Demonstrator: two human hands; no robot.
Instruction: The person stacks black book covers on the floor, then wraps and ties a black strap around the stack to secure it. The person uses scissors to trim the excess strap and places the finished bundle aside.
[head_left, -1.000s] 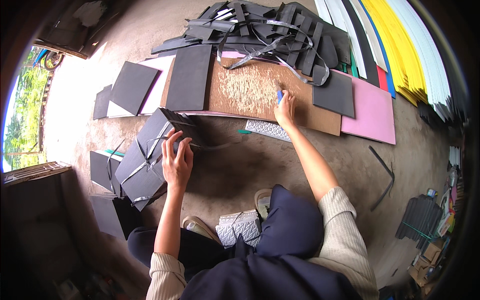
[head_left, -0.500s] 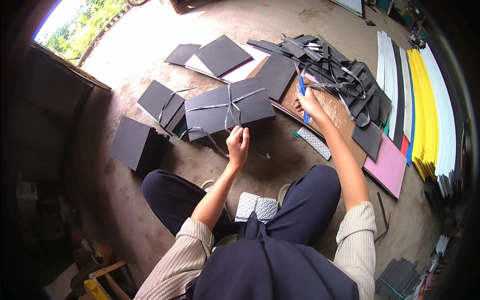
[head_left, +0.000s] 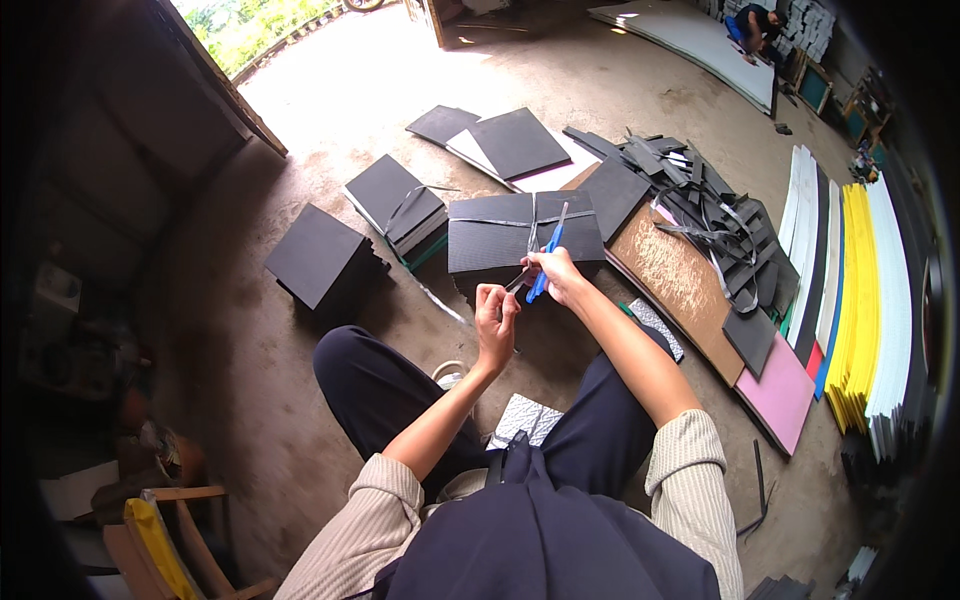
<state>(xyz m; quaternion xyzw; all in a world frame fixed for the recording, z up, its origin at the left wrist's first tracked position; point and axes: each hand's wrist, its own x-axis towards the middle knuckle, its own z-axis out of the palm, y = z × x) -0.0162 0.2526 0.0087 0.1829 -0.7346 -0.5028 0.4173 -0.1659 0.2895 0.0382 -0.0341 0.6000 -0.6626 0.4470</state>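
A stack of black sheets (head_left: 480,238) lies in front of me, bound crosswise with grey plastic strap (head_left: 533,215) that is knotted on top. At the stack's near edge my left hand (head_left: 496,325) is closed in a pinch on a loose end of the strap. Close beside it, my right hand (head_left: 560,275) grips a blue-handled cutting tool (head_left: 553,240), its narrow blade pointing up and away over the stack. Whether it is a knife or scissors I cannot make out. The fingers of both hands nearly meet at the strap end.
Two other black stacks (head_left: 318,255) (head_left: 395,200) stand to the left. On the right lie a brown board (head_left: 665,270), a heap of black offcuts (head_left: 715,210), a pink sheet (head_left: 778,395) and yellow strips (head_left: 857,290). A person (head_left: 757,28) crouches at the far right.
My right hand has come left and nearer with the blue-handled tool, from over the brown board to beside my left hand. The view has shifted, so the scene sits further right and lower.
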